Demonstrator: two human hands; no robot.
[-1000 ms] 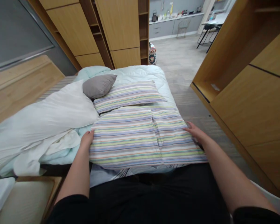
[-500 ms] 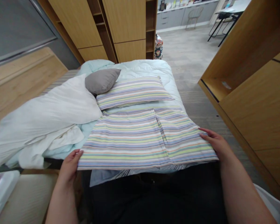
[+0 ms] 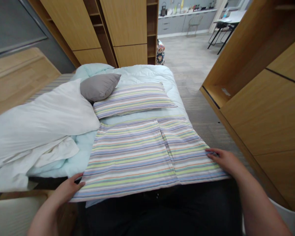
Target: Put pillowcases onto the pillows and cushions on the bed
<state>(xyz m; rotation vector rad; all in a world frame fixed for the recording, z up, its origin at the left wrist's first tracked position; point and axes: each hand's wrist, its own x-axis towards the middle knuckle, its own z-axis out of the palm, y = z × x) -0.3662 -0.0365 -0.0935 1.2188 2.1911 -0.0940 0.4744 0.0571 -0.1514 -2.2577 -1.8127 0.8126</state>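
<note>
A striped pillowcase (image 3: 127,154) in white, lime, blue and grey lies spread flat over the near side of the bed, its flap slit running lengthwise right of the middle. My left hand (image 3: 70,187) grips its near left corner, the fingers partly hidden by the cloth. At the right edge, my right hand (image 3: 223,160) holds the fabric between thumb and fingers. Just beyond lies a pillow in a matching striped case (image 3: 135,100). A grey cushion (image 3: 100,87) leans on that pillow's left end.
A large white pillow (image 3: 46,118) and crumpled white cloth (image 3: 56,152) lie to the left on the pale blue quilt (image 3: 147,72). Wooden cabinets (image 3: 130,26) stand behind the bed, and a wooden unit (image 3: 280,111) is at right. A beige seat (image 3: 17,216) is at lower left.
The pillowcase's near edge has come closer to my body, its left corner lowered and drawn left. Both hands moved down with it. The view has shifted slightly to the right.
</note>
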